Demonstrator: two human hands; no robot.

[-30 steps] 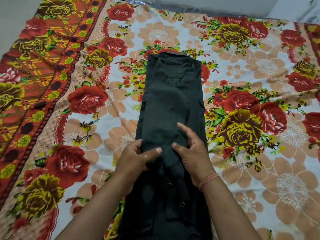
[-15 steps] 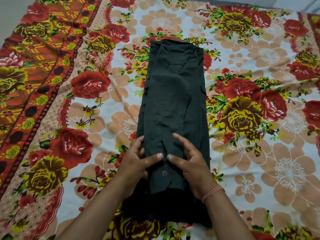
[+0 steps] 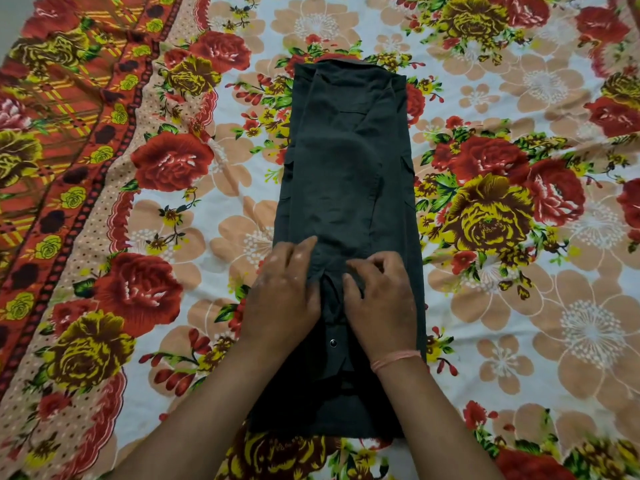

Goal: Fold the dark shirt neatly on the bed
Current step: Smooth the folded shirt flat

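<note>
On the flowered bed sheet [image 3: 207,220], the dark shirt [image 3: 346,161] lies as a long narrow strip, sides already folded in. In the last second my left hand [image 3: 284,292] and right hand [image 3: 377,299] have gone from flat pressing to curled, fingers [image 3: 367,265] pinching a ridge of cloth near the snap button [image 3: 333,342]. I judge the crosswise fold is starting. Nothing else lies on the bed to obstruct it.

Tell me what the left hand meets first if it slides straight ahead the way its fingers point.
Only more dark shirt: the left hand points up its length toward the collar end, then floral bedsheet beyond. Nothing else lies there.
</note>
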